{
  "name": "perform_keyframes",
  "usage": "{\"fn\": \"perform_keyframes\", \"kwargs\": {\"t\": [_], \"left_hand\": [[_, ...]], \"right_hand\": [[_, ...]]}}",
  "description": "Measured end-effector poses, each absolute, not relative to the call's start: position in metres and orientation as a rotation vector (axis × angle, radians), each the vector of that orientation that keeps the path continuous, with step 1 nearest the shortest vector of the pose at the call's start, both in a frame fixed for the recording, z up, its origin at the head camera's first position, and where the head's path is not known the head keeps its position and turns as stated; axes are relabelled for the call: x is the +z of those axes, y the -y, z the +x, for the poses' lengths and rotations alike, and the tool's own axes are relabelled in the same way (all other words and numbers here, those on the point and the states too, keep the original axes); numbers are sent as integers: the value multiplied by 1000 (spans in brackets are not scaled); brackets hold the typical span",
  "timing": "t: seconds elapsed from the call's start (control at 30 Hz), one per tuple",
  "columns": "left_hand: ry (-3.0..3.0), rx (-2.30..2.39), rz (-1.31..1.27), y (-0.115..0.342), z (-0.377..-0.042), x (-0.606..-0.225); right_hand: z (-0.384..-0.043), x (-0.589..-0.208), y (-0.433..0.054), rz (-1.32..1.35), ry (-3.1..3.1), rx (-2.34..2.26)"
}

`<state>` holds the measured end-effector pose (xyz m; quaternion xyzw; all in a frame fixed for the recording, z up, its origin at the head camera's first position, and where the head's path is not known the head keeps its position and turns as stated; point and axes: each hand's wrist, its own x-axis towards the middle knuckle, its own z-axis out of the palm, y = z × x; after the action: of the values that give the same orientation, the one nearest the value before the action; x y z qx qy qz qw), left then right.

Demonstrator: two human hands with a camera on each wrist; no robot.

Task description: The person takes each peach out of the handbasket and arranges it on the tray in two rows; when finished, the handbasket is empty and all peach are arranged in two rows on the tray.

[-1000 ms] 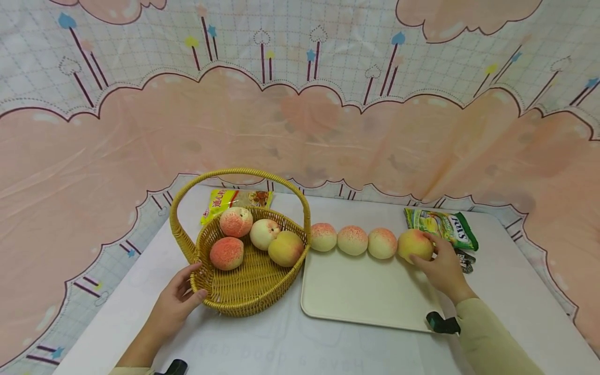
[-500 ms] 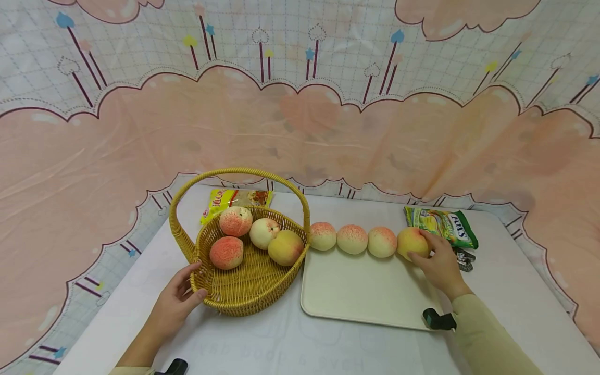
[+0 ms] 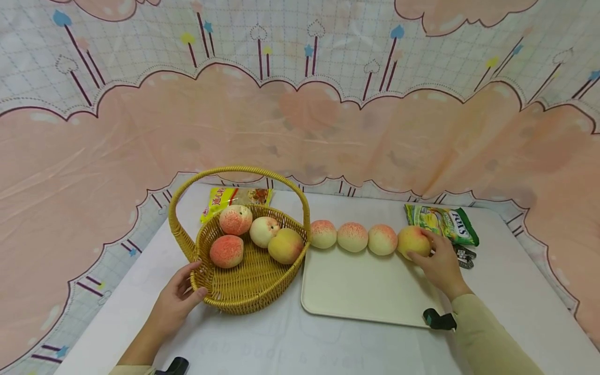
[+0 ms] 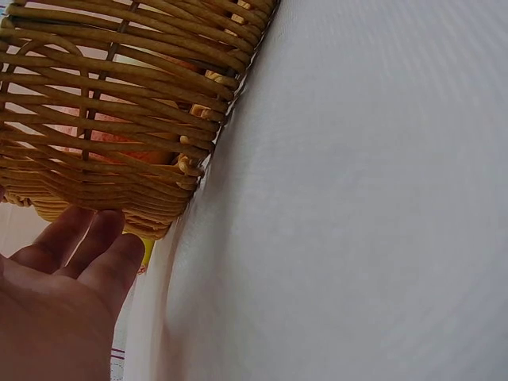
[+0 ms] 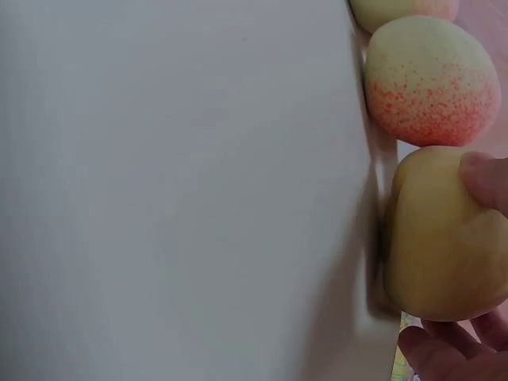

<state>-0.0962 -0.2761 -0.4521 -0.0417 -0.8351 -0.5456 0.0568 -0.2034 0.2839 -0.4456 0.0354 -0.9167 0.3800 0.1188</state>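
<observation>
My left hand [image 3: 177, 298] holds the left rim of a wicker basket [image 3: 244, 304], its thumb and fingers spread along the edge. In the left wrist view, fingertips [image 4: 119, 254] touch the basket's woven side [image 4: 95, 171]. Several peaches, including a red one [image 3: 227, 251] and a yellow one [image 3: 286, 246], lie inside. On the right, my right hand [image 3: 440, 264] grips a yellow peach [image 3: 412, 240] between thumb and fingers. That peach ends a row of peaches along the far edge of a cream tray [image 3: 365, 291]; beside it sits a paler, red-speckled peach [image 5: 432, 83].
Behind the basket lies a yellow food packet [image 3: 220, 200]. A green FOX'S candy bag [image 3: 461, 227] and a small black packet [image 3: 465, 256] lie past the right hand. A patterned cloth [image 3: 300, 135] hangs at the back of the white table [image 3: 262, 346].
The yellow peach under my right hand has shifted slightly left, close against its neighbour. The left hand and basket stay put; the head view has tilted a little.
</observation>
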Motion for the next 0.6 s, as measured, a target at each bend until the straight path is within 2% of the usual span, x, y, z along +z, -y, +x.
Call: {"fn": "perform_keyframes", "kwargs": {"t": [0.6], "left_hand": [[2526, -1667, -134, 275, -95, -450]], "right_hand": [[-200, -430, -288, 95, 2841, 1197]]}}
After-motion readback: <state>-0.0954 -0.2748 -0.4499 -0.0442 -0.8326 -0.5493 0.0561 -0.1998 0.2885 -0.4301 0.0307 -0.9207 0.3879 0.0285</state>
